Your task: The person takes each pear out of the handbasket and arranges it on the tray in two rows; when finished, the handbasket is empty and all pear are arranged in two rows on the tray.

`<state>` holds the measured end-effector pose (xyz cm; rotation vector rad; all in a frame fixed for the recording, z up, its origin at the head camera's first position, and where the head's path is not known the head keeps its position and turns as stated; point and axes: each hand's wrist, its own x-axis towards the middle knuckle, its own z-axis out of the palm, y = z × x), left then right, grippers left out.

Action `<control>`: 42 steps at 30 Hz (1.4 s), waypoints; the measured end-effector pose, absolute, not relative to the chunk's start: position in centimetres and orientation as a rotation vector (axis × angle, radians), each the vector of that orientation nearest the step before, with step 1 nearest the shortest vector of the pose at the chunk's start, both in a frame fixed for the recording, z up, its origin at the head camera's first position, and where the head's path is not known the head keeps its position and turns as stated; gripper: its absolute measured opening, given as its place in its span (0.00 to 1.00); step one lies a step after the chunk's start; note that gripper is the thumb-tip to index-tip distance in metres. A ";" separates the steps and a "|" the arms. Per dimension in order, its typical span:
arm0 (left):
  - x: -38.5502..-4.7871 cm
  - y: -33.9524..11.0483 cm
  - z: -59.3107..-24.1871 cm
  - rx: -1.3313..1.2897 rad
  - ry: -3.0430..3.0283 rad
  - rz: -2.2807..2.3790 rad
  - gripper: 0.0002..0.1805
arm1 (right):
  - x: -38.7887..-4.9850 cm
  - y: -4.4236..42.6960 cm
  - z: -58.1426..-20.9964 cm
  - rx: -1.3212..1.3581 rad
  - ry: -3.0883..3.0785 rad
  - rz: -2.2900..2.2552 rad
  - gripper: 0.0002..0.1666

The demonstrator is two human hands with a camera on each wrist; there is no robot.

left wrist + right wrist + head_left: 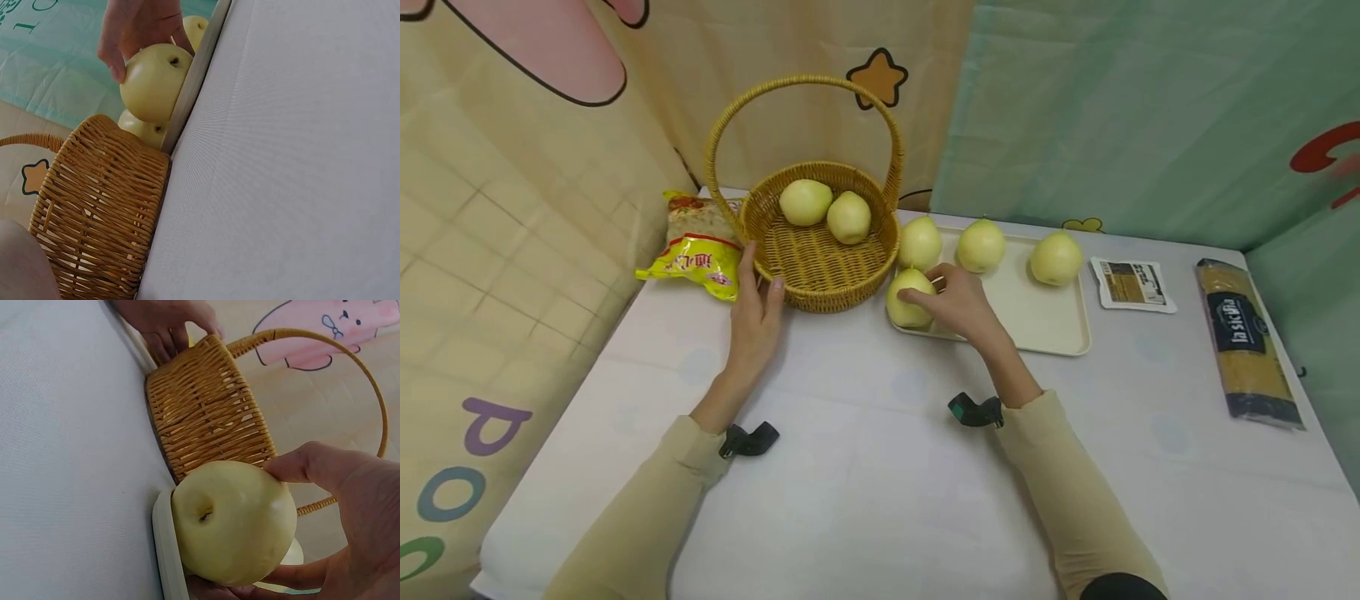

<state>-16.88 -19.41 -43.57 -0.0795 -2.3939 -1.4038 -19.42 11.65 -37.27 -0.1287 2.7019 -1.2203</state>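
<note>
On the table stands a wicker basket [827, 296] with a tall arched handle and two pale yellow-green pears [806, 202] inside. My left hand [755, 327] rests against the basket's near-left side, fingers fairly straight, with its thumb at the rim in the right wrist view. My right hand [958, 304] holds a pear [906, 302] between thumb and fingers at the near-left corner of a cream tray [1045, 325]. That pear [234, 522] sits at the tray's edge, close to the basket. Three other pears [981, 246] lie along the tray's back part.
A yellow-and-red food packet [700, 250] lies left of the basket, partly behind it. Right of the tray are a small white-edged sachet [1132, 284] and a long pack of pasta [1243, 342]. Printed curtains [1120, 108] hang behind the white-covered table [850, 500].
</note>
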 end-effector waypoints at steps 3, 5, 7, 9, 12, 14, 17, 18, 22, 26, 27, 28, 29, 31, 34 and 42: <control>-16.9 -19.5 -43.6 -0.079 -2.389 -1.407 0.37 | -19.5 11.7 -37.0 -0.156 2.679 -1.179 0.38; -17.0 -19.5 -43.7 -0.077 -2.388 -1.408 0.37 | -19.5 11.8 -36.8 -0.165 2.667 -1.158 0.39; -17.0 -19.5 -43.7 -0.078 -2.388 -1.407 0.36 | -19.4 11.9 -36.6 -0.164 2.653 -1.144 0.40; -16.9 -19.4 -43.6 -0.079 -2.389 -1.408 0.36 | -19.4 12.0 -36.5 -0.154 2.641 -1.133 0.42; -16.9 -19.4 -43.6 -0.078 -2.392 -1.407 0.37 | -19.4 12.3 -36.4 -0.140 2.631 -1.135 0.43; -16.9 -19.3 -43.5 -0.080 -2.394 -1.408 0.37 | -19.5 12.5 -36.4 -0.136 2.640 -1.145 0.44; -16.9 -19.3 -43.5 -0.081 -2.393 -1.407 0.37 | -19.7 12.8 -36.4 -0.132 2.664 -1.187 0.44; -16.9 -19.3 -43.5 -0.082 -2.392 -1.407 0.36 | -19.7 12.9 -36.4 -0.135 2.678 -1.205 0.44; -16.9 -19.4 -43.5 -0.081 -2.393 -1.404 0.36 | -19.8 13.2 -36.2 -0.143 2.732 -1.289 0.43; -16.9 -19.4 -43.6 -0.082 -2.394 -1.407 0.36 | -19.8 13.3 -36.1 -0.126 2.776 -1.391 0.40; -16.8 -19.5 -43.6 -0.080 -2.396 -1.410 0.36 | -19.8 13.2 -36.1 -0.120 2.786 -1.421 0.39; -16.8 -19.5 -43.6 -0.076 -2.399 -1.410 0.36 | -19.8 13.2 -36.2 -0.116 2.795 -1.449 0.38; -16.8 -19.5 -43.6 -0.075 -2.400 -1.413 0.36 | -19.8 13.1 -36.3 -0.111 2.800 -1.479 0.37; -16.8 -19.6 -43.7 -0.072 -2.401 -1.416 0.36 | -19.8 12.9 -36.3 -0.108 2.803 -1.534 0.36; -16.8 -19.8 -43.7 -0.070 -2.402 -1.410 0.36 | -19.9 12.6 -36.3 -0.109 2.806 -1.592 0.35; -16.9 -19.5 -43.8 -0.093 -2.400 -1.417 0.37 | -19.5 12.2 -36.1 -0.102 2.817 -1.637 0.35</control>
